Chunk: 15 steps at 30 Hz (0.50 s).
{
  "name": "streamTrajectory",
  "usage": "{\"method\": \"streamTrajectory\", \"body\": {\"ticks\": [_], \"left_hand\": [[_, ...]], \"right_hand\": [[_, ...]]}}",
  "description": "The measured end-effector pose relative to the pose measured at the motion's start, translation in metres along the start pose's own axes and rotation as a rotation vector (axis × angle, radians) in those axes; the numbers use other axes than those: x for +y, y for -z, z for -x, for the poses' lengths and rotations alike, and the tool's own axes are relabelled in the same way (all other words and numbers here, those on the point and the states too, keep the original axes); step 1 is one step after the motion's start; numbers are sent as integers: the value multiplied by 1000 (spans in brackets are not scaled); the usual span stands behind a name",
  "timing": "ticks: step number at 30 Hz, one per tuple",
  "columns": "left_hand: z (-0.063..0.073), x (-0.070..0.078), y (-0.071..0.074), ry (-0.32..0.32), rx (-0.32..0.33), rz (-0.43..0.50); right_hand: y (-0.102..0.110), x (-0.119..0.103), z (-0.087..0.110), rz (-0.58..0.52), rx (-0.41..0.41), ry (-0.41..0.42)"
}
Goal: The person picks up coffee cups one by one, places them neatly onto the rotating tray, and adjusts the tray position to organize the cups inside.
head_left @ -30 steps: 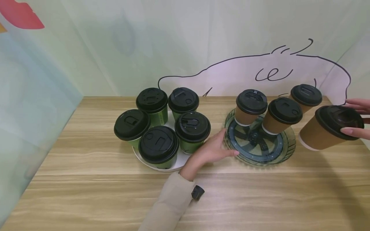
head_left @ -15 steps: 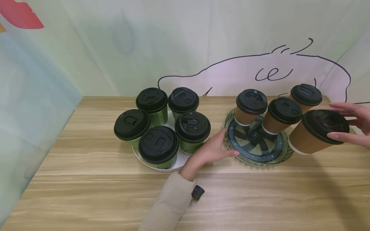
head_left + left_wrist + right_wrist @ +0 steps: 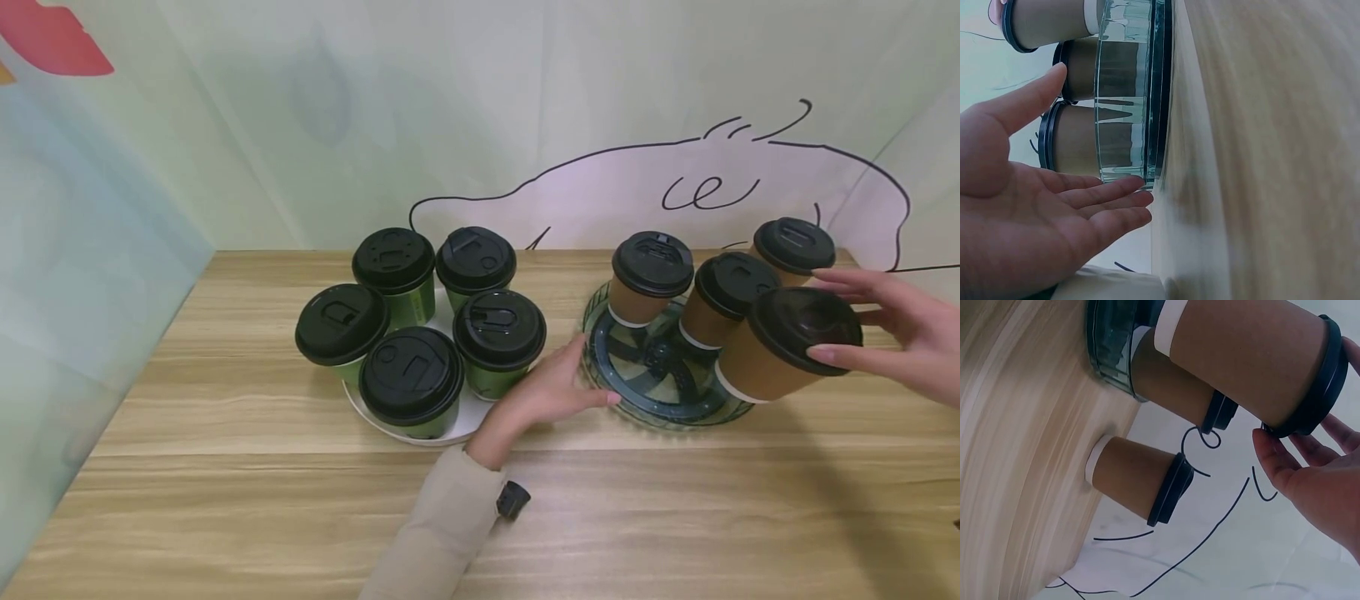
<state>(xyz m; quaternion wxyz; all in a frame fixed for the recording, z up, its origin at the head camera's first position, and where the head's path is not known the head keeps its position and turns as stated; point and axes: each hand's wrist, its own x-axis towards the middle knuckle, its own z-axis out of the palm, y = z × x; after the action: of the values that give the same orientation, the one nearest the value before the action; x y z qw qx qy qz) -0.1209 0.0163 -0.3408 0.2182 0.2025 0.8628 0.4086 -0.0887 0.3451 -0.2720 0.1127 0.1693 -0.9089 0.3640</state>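
In the head view my right hand point(image 3: 911, 333) grips a brown paper coffee cup point(image 3: 765, 362) by its black lid. The cup hangs tilted over the right rim of a round clear glass tray point(image 3: 678, 410). In the right wrist view the thumb and fingers lie around the lid point(image 3: 1322, 381). My left hand point(image 3: 551, 387) is at the tray's left side, fingers spread and fairly straight; in the left wrist view the fingertips point(image 3: 1138, 199) reach its wall. Two brown cups, one at the back left point(image 3: 641, 296) and one behind the held cup point(image 3: 708, 321), stand in the tray.
Another brown lidded cup point(image 3: 791, 250) stands on the wooden table point(image 3: 637, 517) behind the tray. Left of the tray, several green cups with black lids point(image 3: 412, 375) crowd a white round plate point(image 3: 480, 412). A printed cloth backdrop point(image 3: 450, 108) rises behind the table.
My right hand has carried the brown coffee cup leftward, from beside the glass tray to over its right rim. The left hand has stayed in place.
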Motion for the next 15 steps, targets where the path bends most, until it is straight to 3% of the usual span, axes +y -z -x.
{"method": "streamTrajectory", "body": {"ticks": [6, 15], "left_hand": [[0, 0, 0, -3, 0, -10], [0, -1, 0, -20, -2, -19]], "right_hand": [[-6, -7, -5, -16, -46, 19], [-13, -16, -11, 124, -145, -149]]}}
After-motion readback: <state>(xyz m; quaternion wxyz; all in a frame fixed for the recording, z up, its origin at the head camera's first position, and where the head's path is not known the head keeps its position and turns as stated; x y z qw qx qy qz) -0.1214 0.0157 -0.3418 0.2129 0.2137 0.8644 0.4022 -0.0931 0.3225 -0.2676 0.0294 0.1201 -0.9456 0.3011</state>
